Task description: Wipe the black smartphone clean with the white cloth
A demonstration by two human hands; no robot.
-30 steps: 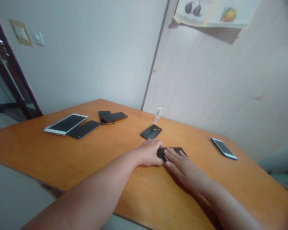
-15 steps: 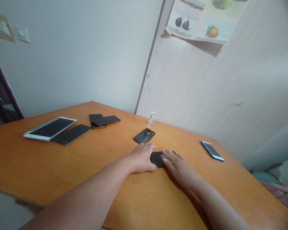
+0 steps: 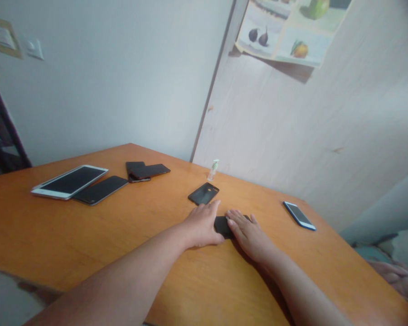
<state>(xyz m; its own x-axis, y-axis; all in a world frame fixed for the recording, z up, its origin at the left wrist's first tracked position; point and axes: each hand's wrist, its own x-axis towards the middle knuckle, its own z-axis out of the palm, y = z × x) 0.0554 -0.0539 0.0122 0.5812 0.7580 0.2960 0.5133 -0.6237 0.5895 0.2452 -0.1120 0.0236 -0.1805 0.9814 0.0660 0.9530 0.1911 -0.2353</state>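
A black phone (image 3: pixel 223 227) lies flat on the wooden table (image 3: pixel 204 280), partly covered by both hands. My left hand (image 3: pixel 202 226) is closed around its left end, thumb along the near edge and fingers at the far side. My right hand (image 3: pixel 246 233) lies across the phone's right part with its fingers stretched out flat. Whether anything thin is under those fingers cannot be made out. Just beyond my left hand rests a black phone case (image 3: pixel 204 193), its inside facing up and a camera cut-out showing.
On the left lie a white tablet (image 3: pixel 71 181) and a dark phone (image 3: pixel 102 190). Two dark phone-like slabs (image 3: pixel 149 170) overlap farther back. A small clear pump bottle (image 3: pixel 213 170) stands near the wall. A phone with white borders (image 3: pixel 299 215) lies at right.
My right hand has slid slightly left over the phone, covering the small pale spot that showed by its fingertips. My left forefinger has lifted a little.
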